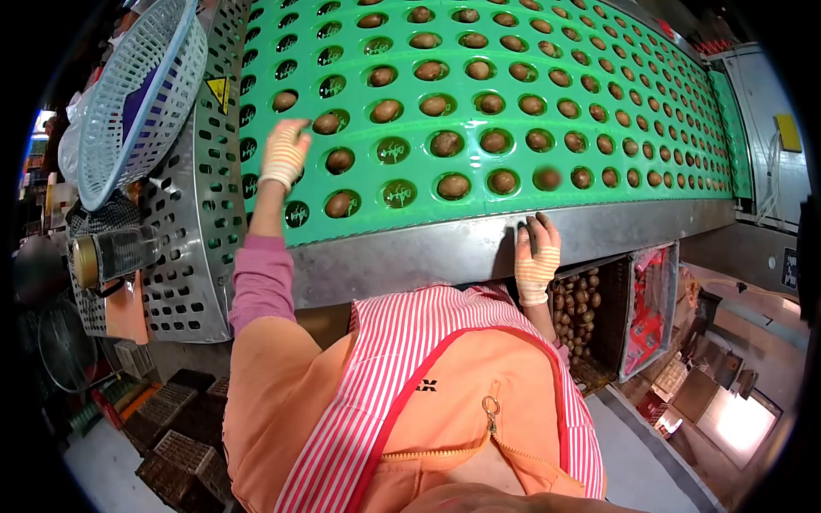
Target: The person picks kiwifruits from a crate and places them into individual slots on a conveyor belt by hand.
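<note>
A green conveyor sheet [513, 85] with rows of round cups holds brown egg-like items [453, 185]. Over its left part is my left hand [286, 154], in a striped glove with bare fingertips; its fingers are slightly bent beside a brown item [327, 122], and nothing shows in them. My right hand [537, 259], gloved the same way, rests at the metal front rail [410, 258] with fingers apart and empty. Just beyond its fingertips, a blurred brown item [547, 178] is at a cup. Several cups near my left hand hold no item.
A light blue basket [141, 103] stands on the perforated metal plate [214, 171] at left, near a clear jar [126, 255]. Below the rail at right is a crate of brown items [577, 312] beside a red-lined crate [650, 308]. Dark crates [180, 427] sit lower left.
</note>
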### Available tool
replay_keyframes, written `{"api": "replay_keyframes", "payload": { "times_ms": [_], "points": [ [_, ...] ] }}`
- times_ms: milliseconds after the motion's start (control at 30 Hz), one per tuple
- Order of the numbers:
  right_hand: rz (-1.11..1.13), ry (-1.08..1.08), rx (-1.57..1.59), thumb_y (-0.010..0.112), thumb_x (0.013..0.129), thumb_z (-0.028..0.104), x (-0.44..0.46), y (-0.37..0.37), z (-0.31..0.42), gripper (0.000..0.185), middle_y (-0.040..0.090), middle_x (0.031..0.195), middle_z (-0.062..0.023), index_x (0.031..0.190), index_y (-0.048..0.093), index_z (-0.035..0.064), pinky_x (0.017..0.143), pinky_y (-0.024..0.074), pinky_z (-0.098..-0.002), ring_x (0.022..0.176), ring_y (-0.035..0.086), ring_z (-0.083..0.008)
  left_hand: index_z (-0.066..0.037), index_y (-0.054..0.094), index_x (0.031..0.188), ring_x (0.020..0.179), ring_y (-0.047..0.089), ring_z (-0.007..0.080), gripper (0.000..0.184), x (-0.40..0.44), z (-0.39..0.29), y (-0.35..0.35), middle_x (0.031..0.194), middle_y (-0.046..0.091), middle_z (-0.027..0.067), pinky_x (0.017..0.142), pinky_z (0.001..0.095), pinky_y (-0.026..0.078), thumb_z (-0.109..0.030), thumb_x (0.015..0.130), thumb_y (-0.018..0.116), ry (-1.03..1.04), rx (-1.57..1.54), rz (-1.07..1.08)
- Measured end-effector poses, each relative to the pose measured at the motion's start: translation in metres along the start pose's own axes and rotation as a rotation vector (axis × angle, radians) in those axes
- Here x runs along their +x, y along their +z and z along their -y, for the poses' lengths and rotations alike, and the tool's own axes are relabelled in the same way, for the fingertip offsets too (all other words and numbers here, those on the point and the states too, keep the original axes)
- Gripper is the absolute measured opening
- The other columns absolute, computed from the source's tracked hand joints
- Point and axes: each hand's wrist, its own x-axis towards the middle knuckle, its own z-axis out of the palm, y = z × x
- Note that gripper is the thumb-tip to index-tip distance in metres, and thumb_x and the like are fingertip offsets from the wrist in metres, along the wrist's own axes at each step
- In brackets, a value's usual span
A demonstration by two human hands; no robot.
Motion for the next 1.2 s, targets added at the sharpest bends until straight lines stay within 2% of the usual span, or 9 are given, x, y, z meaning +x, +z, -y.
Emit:
{"api": "replay_keyframes", "payload": {
  "times_ms": [100,333,433,567,700,867,1067,1100,1200],
  "points": [
    [0.009,0.001,-0.014,0.065,0.086,0.007,0.005,0.002,-0.002,0.023,0.06,0.12,-0.0177,0.108,0.067,0.0005,0.096,0.0459,-0.0407,0.11,0.057,-0.0329,-0.012,0.063,0.118,0.102,0.059,0.0348,0.033,0.003,0.018,-0.019,0.114,0.061,0.0146,0.093,0.0414,0.049,-0.012,0.085,0.063,-0.073,0.38,-0.071],
    [-0.021,0.105,-0.04,0.063,0.089,0.007,0.0,-0.02,-0.023,0.021,0.061,0.119,-0.0178,0.107,0.067,-0.0014,0.094,0.0469,-0.0386,0.105,0.06,-0.0321,-0.012,0.057,0.127,0.12,0.048,0.0341,0.047,0.004,0.057,0.004,0.128,0.055,0.0132,0.101,0.0442,0.041,-0.03,0.085,0.067,-0.446,0.101,0.003],
    [-0.126,0.167,-0.038,0.063,0.089,0.009,-0.008,-0.046,-0.038,0.021,0.061,0.118,-0.0171,0.107,0.066,-0.0016,0.091,0.0487,-0.0371,0.103,0.061,-0.0294,-0.01,0.057,0.126,0.118,0.05,0.0347,0.046,-0.01,0.016,0.016,0.124,0.057,0.015,0.1,0.0466,0.041,-0.029,0.085,0.066,-0.087,0.377,-0.233],
    [-0.269,0.233,-0.208,0.066,0.087,0.021,-0.025,-0.088,-0.086,0.029,0.061,0.12,-0.0172,0.109,0.067,0.001,0.094,0.0479,-0.0387,0.106,0.06,-0.0303,-0.005,0.057,0.123,0.111,0.053,0.0371,0.043,-0.024,-0.016,0.054,0.119,0.059,0.0188,0.096,0.0474,0.043,-0.027,0.086,0.063,0.277,0.206,-0.133],
    [-0.507,0.304,-0.204,0.066,0.086,0.022,-0.039,-0.151,-0.12,0.027,0.066,0.11,-0.0157,0.106,0.069,0.004,0.094,0.0477,-0.0385,0.104,0.062,-0.0307,-0.001,0.064,0.111,0.1,0.057,0.0399,0.033,-0.036,-0.011,0.069,0.103,0.065,0.0217,0.09,0.0482,0.045,-0.023,0.085,0.062,0.224,0.262,0.088],
    [-0.668,0.777,-0.231,0.066,0.086,0.023,-0.102,-0.215,-0.184,0.029,0.068,0.109,-0.0163,0.108,0.07,0.0051,0.092,0.0483,-0.0391,0.102,0.064,-0.0313,-0.003,0.061,0.121,0.108,0.055,0.0381,0.04,-0.043,-0.019,0.064,0.118,0.06,0.0196,0.096,0.0459,0.043,-0.028,0.09,0.059,0.112,0.264,0.048],
    [-0.253,1.07,-0.203,0.065,0.082,0.03,-0.175,-0.192,-0.22,0.053,0.067,0.111,-0.0221,0.129,0.059,0.0072,0.094,0.0474,-0.038,0.105,0.063,-0.0352,-0.006,0.054,0.13,0.127,0.042,0.0414,0.056,-0.089,-0.097,0.088,0.14,0.044,0.0229,0.105,0.0507,0.036,-0.047,0.093,0.056,0.322,0.393,-0.046],
    [-0.058,1.178,0.025,0.067,0.081,0.032,-0.175,-0.187,-0.23,0.058,0.059,0.126,-0.0202,0.134,0.055,0.0131,0.098,0.0455,-0.0394,0.114,0.058,-0.0358,-0.006,0.053,0.131,0.126,0.043,0.0417,0.053,-0.107,-0.134,0.091,0.139,0.044,0.0238,0.106,0.0515,0.035,-0.043,0.093,0.056,0.287,0.396,-0.014],
    [0.189,1.019,-0.333,0.069,0.08,0.035,-0.176,-0.152,-0.224,0.065,0.034,0.149,-0.0153,0.14,0.046,0.0245,0.104,0.0419,-0.0448,0.128,0.044,-0.039,-0.006,0.052,0.132,0.122,0.045,0.0424,0.048,-0.133,-0.158,0.109,0.138,0.045,0.0245,0.104,0.0505,0.036,-0.033,0.093,0.054,0.38,0.319,0.013]
  ]
}}
